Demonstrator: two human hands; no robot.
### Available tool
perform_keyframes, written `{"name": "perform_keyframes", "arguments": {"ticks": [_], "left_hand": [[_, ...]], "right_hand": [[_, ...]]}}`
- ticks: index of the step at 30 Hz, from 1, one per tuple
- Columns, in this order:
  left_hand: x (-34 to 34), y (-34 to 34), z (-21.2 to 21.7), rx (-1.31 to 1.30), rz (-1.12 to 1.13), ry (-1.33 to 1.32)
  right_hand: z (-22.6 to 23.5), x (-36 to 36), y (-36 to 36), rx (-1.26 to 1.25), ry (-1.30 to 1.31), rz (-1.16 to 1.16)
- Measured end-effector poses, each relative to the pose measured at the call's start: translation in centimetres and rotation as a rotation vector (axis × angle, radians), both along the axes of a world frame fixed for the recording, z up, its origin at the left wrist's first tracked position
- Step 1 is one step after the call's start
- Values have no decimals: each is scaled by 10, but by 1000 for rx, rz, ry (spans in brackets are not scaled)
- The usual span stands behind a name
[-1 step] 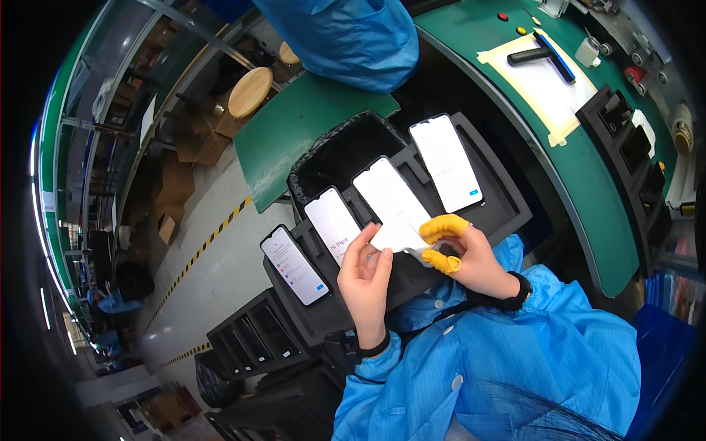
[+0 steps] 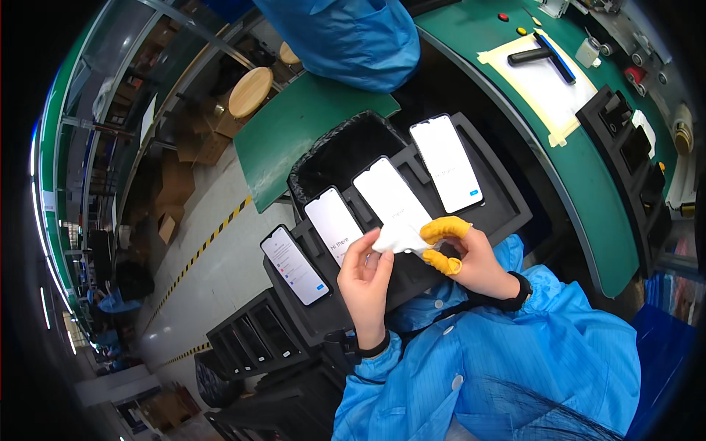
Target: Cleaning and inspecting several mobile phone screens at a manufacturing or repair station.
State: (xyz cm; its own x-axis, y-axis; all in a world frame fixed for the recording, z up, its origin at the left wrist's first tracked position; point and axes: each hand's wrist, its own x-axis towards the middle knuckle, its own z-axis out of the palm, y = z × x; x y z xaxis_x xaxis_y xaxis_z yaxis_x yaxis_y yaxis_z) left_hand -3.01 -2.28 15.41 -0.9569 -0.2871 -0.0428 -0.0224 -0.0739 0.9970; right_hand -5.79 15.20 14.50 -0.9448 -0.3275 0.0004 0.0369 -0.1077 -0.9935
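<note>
My left hand (image 2: 365, 275) pinches one end of a small white cloth (image 2: 401, 239) between thumb and fingers. Yellow finger cots cover the thumb and index finger of my right hand (image 2: 471, 257), which grips the cloth's other end. The cloth hangs over the lower part of a lit phone (image 2: 391, 192) in a black tray (image 2: 507, 202). Left of that phone lies another with a white screen (image 2: 331, 217), partly hidden by my left hand. A phone showing a list (image 2: 294, 264) lies at the tray's left end, and a white-screened phone (image 2: 447, 163) at its right.
Behind the tray stands a bin lined with black plastic (image 2: 346, 143), beside a green tabletop (image 2: 283, 140). A green workbench (image 2: 610, 250) at right holds a black-handled roller (image 2: 540, 55) and another black tray (image 2: 625, 147). More black trays (image 2: 257, 331) stand lower left. A blue-clad person (image 2: 346, 40) is opposite.
The white cloth is a little more bunched and raised between my fingers. Both hands stay in nearly the same place, and the phones have not moved.
</note>
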Motion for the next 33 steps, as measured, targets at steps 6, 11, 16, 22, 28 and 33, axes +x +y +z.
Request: {"name": "perform_keyframes", "arguments": {"ticks": [6,11,16,22,28,33], "left_hand": [[4,2,1,135,-44,50],[6,-1,-1,92,31,83],[-1,-3,7,-559,37,366],[12,-3,23,-924,-353,766],[24,-3,18,-796,-68,548],[26,2,8,-211,17,24]], "right_hand": [[3,5,1,177,173,-3],[-1,3,2,151,165,16],[0,-2,1,-212,-322,150],[-10,-4,-5,-377,-375,89],[-10,-3,-4,-599,-478,94],[-9,-2,-4,-609,-481,86]]}}
